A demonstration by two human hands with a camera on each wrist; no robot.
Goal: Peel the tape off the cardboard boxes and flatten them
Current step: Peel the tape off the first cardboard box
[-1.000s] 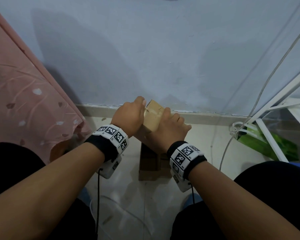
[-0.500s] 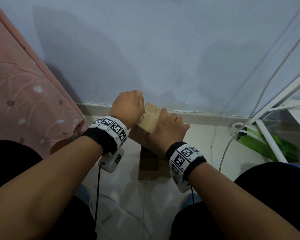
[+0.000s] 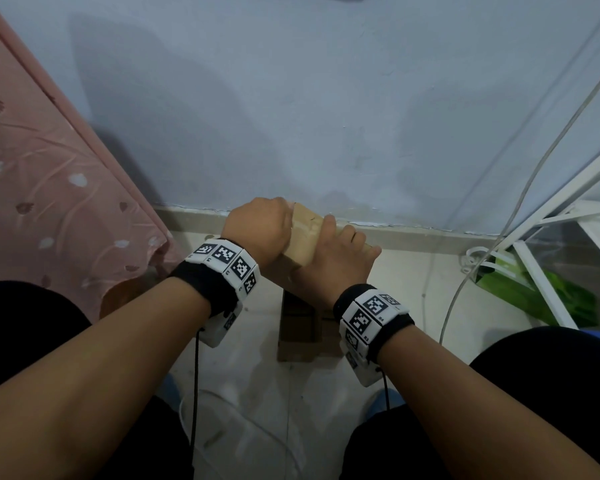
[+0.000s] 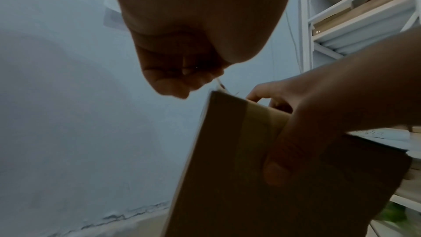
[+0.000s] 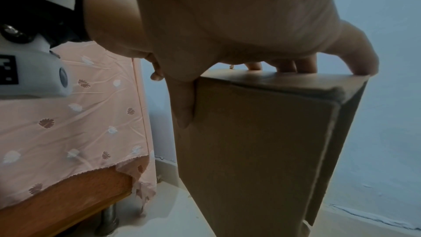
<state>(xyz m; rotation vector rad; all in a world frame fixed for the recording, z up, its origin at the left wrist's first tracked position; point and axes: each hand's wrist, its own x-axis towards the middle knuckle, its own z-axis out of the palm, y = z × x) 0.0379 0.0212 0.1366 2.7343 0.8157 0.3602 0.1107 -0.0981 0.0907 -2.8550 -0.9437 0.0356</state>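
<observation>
A small brown cardboard box (image 3: 303, 237) is held up in front of me, above the floor. My right hand (image 3: 336, 258) grips it from the right; in the right wrist view its fingers (image 5: 293, 66) curl over the top of the box (image 5: 262, 141) and the thumb lies down the left side. My left hand (image 3: 257, 230) is at the box's top left corner with curled fingers (image 4: 180, 80). It pinches a thin strip of tape (image 4: 220, 84) that runs to the corner of the box (image 4: 239, 150).
Another cardboard box (image 3: 300, 327) lies on the tiled floor below my hands. A pink patterned bedcover (image 3: 49, 188) hangs at the left, over a wooden frame (image 5: 68, 197). A white metal rack (image 3: 548, 258) and a green bag (image 3: 541, 296) stand at the right. The blue wall is close ahead.
My left hand rose a little at the box's top corner, then came back down slightly. The right hand has kept its grip, and the box has tilted a bit.
</observation>
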